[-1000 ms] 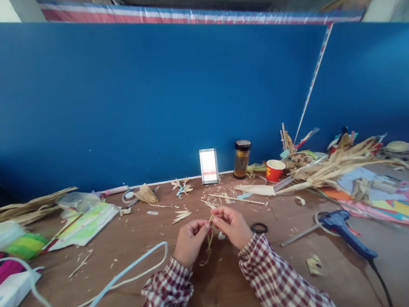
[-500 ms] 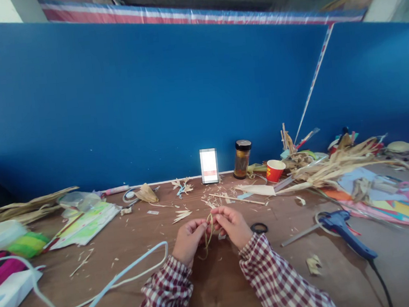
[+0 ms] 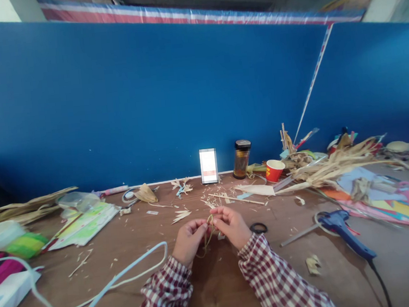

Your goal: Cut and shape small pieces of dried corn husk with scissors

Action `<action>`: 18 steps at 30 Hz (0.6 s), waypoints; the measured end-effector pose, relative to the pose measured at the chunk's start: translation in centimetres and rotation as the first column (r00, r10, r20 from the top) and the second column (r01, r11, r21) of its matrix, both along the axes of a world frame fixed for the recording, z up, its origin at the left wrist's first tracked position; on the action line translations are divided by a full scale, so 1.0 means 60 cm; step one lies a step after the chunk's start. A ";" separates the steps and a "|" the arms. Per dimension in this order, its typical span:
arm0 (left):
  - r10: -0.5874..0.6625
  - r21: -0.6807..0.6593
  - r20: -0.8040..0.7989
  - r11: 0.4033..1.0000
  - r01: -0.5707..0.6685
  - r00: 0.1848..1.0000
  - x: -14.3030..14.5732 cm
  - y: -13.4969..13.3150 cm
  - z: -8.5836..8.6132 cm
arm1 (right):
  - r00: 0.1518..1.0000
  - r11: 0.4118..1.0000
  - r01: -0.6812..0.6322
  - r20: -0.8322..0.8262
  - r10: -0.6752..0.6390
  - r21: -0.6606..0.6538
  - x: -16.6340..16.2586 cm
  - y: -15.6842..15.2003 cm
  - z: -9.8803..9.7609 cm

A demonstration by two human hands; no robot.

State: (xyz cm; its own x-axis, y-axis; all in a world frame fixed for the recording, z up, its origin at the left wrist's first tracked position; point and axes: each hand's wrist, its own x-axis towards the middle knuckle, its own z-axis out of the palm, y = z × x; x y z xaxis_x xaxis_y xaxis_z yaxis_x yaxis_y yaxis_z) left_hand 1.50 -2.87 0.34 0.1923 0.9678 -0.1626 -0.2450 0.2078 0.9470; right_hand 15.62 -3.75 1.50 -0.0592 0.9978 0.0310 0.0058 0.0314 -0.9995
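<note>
Above the near middle of the brown table, my left hand (image 3: 190, 241) and my right hand (image 3: 232, 225) meet fingertip to fingertip. Between them is a thin yellow-green strand (image 3: 208, 242), looped and hanging down below the fingers. Both hands pinch it between thumb and forefinger; what the fingertips cover cannot be seen. Just right of my right hand lies a black ring-shaped thing (image 3: 258, 228). Pale husk slivers (image 3: 181, 216) lie beyond my left hand, and a thin stick (image 3: 238, 199) among small scraps lies beyond my right.
A glue gun (image 3: 346, 234) with a black cord lies at right, near coloured paper and dried corn husks (image 3: 336, 169). A red paper cup (image 3: 274, 170) and a dark-lidded bottle (image 3: 241, 159) stand at the back. At left are a power strip (image 3: 10, 297) and looping cables.
My fingertips have shifted very slightly around the strand, and its loop now sits a little lower and narrower at the top. Everything else stays in place.
</note>
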 end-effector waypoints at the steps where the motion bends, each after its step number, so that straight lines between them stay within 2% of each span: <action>1: 0.009 0.014 -0.007 1.000 -0.008 1.000 0.000 0.000 -0.001 | 1.000 1.000 0.000 0.009 0.000 0.011 0.000 0.000 0.000; 8: 0.018 0.124 -0.100 0.992 -0.005 0.995 -0.006 0.002 -0.003 | 0.993 0.992 -0.023 0.118 0.008 0.124 0.001 -0.002 -0.011; 15: 0.028 0.150 -0.160 0.989 -0.003 0.987 -0.010 0.007 -0.010 | 0.983 0.992 -0.025 0.184 0.001 0.125 -0.001 -0.003 -0.007; 18: 0.065 0.168 -0.187 0.985 -0.034 0.980 -0.013 0.012 -0.014 | 0.971 0.988 0.023 0.233 -0.059 0.154 -0.005 -0.004 -0.006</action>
